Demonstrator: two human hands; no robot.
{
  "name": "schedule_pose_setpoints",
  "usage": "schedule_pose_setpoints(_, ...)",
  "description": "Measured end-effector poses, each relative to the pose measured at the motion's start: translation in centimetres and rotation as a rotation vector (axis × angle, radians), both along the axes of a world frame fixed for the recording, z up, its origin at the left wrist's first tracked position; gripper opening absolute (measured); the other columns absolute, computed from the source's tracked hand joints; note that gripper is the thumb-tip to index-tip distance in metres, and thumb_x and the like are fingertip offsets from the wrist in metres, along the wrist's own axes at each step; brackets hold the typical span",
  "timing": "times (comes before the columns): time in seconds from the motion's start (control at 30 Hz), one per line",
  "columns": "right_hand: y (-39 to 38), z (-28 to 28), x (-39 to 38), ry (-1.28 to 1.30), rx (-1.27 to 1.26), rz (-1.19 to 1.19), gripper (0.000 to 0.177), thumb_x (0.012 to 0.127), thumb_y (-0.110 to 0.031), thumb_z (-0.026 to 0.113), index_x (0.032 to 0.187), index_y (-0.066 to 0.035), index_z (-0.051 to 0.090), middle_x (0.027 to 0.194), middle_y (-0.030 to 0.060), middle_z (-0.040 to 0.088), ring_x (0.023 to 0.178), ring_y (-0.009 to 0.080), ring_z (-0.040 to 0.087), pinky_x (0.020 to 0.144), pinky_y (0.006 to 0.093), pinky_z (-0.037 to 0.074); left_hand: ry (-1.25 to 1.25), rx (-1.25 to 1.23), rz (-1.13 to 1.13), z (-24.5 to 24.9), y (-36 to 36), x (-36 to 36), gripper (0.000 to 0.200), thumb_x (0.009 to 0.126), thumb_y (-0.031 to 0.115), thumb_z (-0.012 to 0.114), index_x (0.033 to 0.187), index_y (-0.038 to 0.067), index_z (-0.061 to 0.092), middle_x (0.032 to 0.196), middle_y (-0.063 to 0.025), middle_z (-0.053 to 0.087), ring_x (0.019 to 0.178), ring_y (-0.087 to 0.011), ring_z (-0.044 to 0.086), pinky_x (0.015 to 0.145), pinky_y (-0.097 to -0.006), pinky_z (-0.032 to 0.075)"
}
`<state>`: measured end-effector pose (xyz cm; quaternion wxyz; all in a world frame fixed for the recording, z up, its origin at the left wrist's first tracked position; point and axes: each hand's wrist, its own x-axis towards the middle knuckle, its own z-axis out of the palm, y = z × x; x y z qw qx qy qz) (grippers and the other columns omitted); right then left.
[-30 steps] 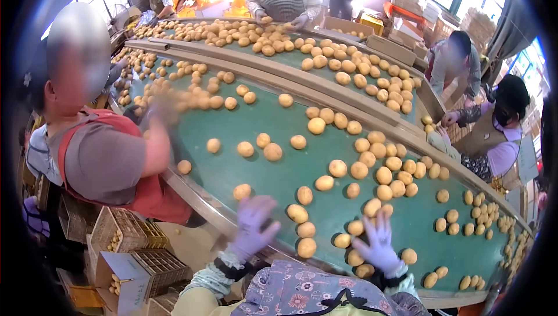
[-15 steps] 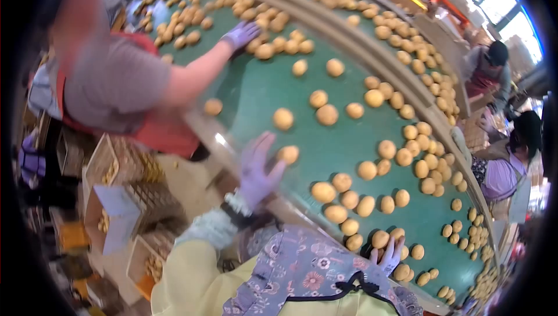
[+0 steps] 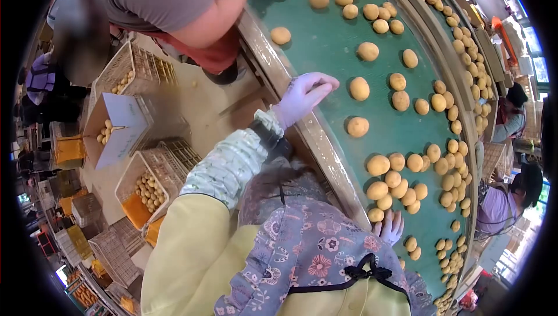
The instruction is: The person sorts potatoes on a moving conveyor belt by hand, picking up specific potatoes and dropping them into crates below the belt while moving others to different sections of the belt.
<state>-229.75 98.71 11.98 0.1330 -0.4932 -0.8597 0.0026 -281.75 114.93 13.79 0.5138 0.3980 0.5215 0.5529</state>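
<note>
Round yellow potatoes (image 3: 360, 89) lie spread over a green conveyor belt (image 3: 325, 43). My left hand (image 3: 303, 96), in a pale purple glove, is above the belt's near metal edge. Its fingers are pressed together and point toward the belt; whether anything is between them is hidden. My right hand (image 3: 390, 227), also gloved, rests low on the belt with its fingers spread, just beside a potato (image 3: 375, 215) at the lower end of a cluster. The apron front hides part of that wrist.
A co-worker in a red apron (image 3: 220, 54) leans over the belt at the upper left. Crates (image 3: 168, 168) and a cardboard box (image 3: 119, 130) with potatoes stand on the floor at left. Two people work beyond the far rail (image 3: 407, 14).
The view has turned, so the belt appears further right. My left hand has closed its spread fingers and drawn back from the potato near it. The co-worker now appears higher up.
</note>
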Motion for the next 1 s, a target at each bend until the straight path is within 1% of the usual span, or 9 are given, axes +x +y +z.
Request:
schedule_pose_setpoints(0.13,1.1,-1.6,-1.3,-0.013,0.039,0.120,0.049,0.114,-0.026,0.060,0.156,-0.002,0.064,0.156,0.0276,0.064,0.144,0.0562,0.056,0.119,0.0678,0.045,-0.046,0.006,-0.055,-0.9,2.0,-3.2,0.025,0.115,0.013,0.067,0.133,-0.001,0.079,0.127,-0.0077,0.081,0.121,-0.0145,0.073,0.108,-0.0317,0.057)
schedule_pose_setpoints(0.33,0.7,-0.3,-6.8,-0.039,0.010,-0.155,0.044,0.113,-0.028,0.063,0.150,-0.005,0.065,0.148,0.0198,0.067,0.151,0.0488,0.052,0.128,0.0699,0.036,0.003,0.013,-0.120,-2.2,3.4,-7.0,0.021,0.114,0.016,0.071,0.122,0.000,0.082,0.117,-0.0064,0.083,0.111,-0.0125,0.075,0.096,-0.0285,0.060)
schedule_pose_setpoints(0.4,0.6,0.3,-8.5,0.006,0.041,-0.106,0.044,0.112,-0.028,0.064,0.149,-0.005,0.065,0.140,0.0195,0.068,0.146,0.0461,0.055,0.128,0.0691,0.036,0.077,0.015,-0.170,-2.2,4.1,-8.9,0.022,0.114,0.017,0.071,0.120,0.000,0.083,0.114,-0.0067,0.083,0.108,-0.0130,0.076,0.092,-0.0283,0.061)
schedule_pose_setpoints(0.5,-1.0,1.4,-12.1,-0.003,0.047,-0.242,0.041,0.109,-0.024,0.069,0.146,-0.006,0.069,0.117,0.0149,0.069,0.121,0.0401,0.062,0.122,0.0638,0.042,0.096,-0.092,-0.320,-1.7,5.3,-11.1,0.022,0.114,0.018,0.071,0.117,0.000,0.083,0.109,-0.0049,0.084,0.099,-0.0127,0.076,0.085,-0.0274,0.059)
schedule_pose_setpoints(0.63,-1.8,0.5,-14.7,0.045,-0.046,-0.367,0.036,0.110,-0.024,0.067,0.141,-0.007,0.073,0.108,0.0118,0.070,0.109,0.0380,0.063,0.115,0.0578,0.044,0.476,-0.137,-0.323,-1.1,6.4,-12.8,0.038,0.106,0.040,0.073,0.092,0.007,0.085,0.080,-0.0055,0.080,0.078,-0.0170,0.075,0.078,-0.0367,0.058)
schedule_pose_setpoints(0.77,0.2,1.2,-18.2,0.127,0.022,-0.402,0.034,0.106,-0.022,0.073,0.138,-0.010,0.071,0.106,0.0095,0.069,0.105,0.0381,0.063,0.105,0.0570,0.046,0.515,-0.143,-0.296,-0.7,8.0,-15.2,0.037,0.105,0.035,0.073,0.089,0.003,0.082,0.075,-0.0082,0.076,0.072,-0.0183,0.072,0.072,-0.0384,0.056)
schedule_pose_setpoints(0.87,1.4,2.0,-19.7,0.150,-0.034,-0.413,0.032,0.103,-0.023,0.077,0.133,-0.015,0.068,0.106,0.0106,0.070,0.111,0.0403,0.062,0.104,0.0567,0.045,0.425,-0.204,-0.278,-1.2,8.9,-16.8,0.037,0.107,0.030,0.072,0.082,0.003,0.076,0.072,-0.0013,0.073,0.066,-0.0111,0.067,0.063,-0.0320,0.054)
schedule_pose_setpoints(0.9,1.8,1.6,-20.3,0.163,-0.021,-0.436,0.030,0.103,-0.025,0.077,0.130,-0.014,0.070,0.105,0.0107,0.070,0.112,0.0410,0.062,0.105,0.0566,0.045,0.370,-0.301,-0.241,1.3,9.0,-16.5,0.033,0.109,0.028,0.072,0.088,0.003,0.080,0.076,-0.0020,0.075,0.068,-0.0112,0.070,0.065,-0.0294,0.057)
schedule_pose_setpoints(1.0,4.1,1.7,-22.2,0.206,-0.038,-0.508,0.021,0.102,-0.030,0.078,0.115,-0.014,0.073,0.099,0.0090,0.070,0.108,0.0392,0.065,0.099,0.0550,0.047,0.356,-0.247,-0.139,-1.1,10.5,-17.8,0.027,0.113,0.018,0.070,0.101,-0.002,0.083,0.092,-0.0059,0.083,0.078,-0.0115,0.075,0.074,-0.0267,0.060)
